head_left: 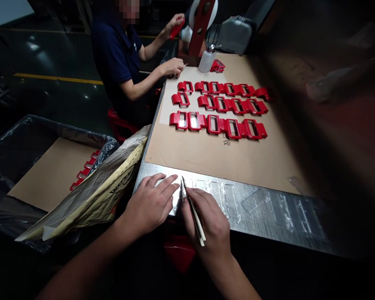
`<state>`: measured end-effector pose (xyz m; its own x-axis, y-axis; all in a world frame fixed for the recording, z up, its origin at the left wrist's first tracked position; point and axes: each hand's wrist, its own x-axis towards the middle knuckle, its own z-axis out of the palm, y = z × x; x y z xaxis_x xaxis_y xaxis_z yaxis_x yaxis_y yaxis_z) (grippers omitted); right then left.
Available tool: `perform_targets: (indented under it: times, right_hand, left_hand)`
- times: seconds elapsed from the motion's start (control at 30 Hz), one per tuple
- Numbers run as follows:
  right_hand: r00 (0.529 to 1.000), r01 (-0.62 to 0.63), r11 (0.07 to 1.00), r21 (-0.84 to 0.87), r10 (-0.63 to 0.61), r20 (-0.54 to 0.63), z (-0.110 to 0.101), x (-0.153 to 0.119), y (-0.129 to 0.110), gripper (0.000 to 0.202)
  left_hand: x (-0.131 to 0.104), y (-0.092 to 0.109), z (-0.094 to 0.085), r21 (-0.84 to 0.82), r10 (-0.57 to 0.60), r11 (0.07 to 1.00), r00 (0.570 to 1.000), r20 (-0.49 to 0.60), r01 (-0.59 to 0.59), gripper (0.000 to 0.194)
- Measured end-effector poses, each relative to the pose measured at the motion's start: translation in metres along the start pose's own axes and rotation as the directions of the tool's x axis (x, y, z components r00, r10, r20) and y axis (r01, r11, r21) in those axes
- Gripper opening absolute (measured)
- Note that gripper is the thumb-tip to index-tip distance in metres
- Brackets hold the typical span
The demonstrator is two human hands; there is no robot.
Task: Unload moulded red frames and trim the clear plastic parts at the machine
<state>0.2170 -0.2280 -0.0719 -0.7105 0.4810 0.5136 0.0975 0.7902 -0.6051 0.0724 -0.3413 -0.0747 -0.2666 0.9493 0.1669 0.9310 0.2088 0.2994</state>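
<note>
My right hand [211, 221] is closed around a pair of pale tweezers [197, 223], their dark tips pointing down at the metal strip [253, 221] along the table's near edge. Just left of the tips, my left hand [153, 202] lies with its fingers stretched out, fingertips on the shiny metal. What is under those fingers is hidden. Thin clear plastic pieces [231, 198] lie in a row to the right of my right hand. Farther up the table, several red plastic frames with clear windows [213, 124] are set out in rows.
Brown cardboard [187, 152] covers the table beyond the strip. A white pump bottle [206, 60] stands at the back. A co-worker in a dark shirt [112, 50] sits at the left side, holding a red piece. A plastic-lined bin [6, 143] and a paper sack [96, 196] are at left.
</note>
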Motion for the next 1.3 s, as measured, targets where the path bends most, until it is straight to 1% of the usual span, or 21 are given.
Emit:
perform_targets:
  times: [0.2, 0.43, 0.57, 0.77, 1.0, 1.1, 1.3]
  right_hand:
    - [0.999, 0.005, 1.0, -0.027, -0.004, 0.044, -0.006, -0.006, -0.006, 0.031]
    - [0.999, 0.007, 0.999, -0.04, -0.005, 0.041, -0.011, -0.011, -0.015, 0.031]
    - [0.998, -0.007, 1.0, -0.026, 0.009, 0.066, -0.013, -0.013, -0.019, 0.031]
    - [0.997, -0.018, 1.0, -0.024, 0.019, 0.07, -0.017, -0.021, -0.029, 0.031]
    - [0.995, -0.037, 0.999, -0.034, 0.04, 0.096, -0.024, -0.032, -0.04, 0.032]
    - [0.994, -0.054, 0.998, -0.044, 0.058, 0.09, -0.024, -0.032, -0.041, 0.029]
    - [0.993, -0.07, 0.994, -0.081, 0.077, 0.088, -0.019, -0.03, -0.044, 0.025]
  left_hand:
    - [0.0, 0.0, 0.002, 0.006, -0.007, 1.0, 1.0, -0.006, 0.007, 0.041]
    - [0.0, 0.0, 0.0, 0.016, 0.004, 1.0, 1.0, -0.011, -0.004, 0.038]
    - [-0.001, 0.0, 0.0, 0.025, 0.0, 1.0, 1.0, -0.003, 0.0, 0.037]
    - [-0.002, -0.001, 0.0, 0.034, 0.011, 0.999, 1.0, -0.009, -0.011, 0.037]
    - [-0.003, 0.0, 0.0, 0.09, 0.027, 0.995, 0.999, 0.018, -0.028, 0.048]
    - [-0.002, 0.001, -0.001, 0.111, 0.042, 0.993, 0.998, 0.036, -0.045, 0.049]
    - [0.0, 0.001, -0.003, 0.123, 0.047, 0.991, 0.998, 0.041, -0.051, 0.049]
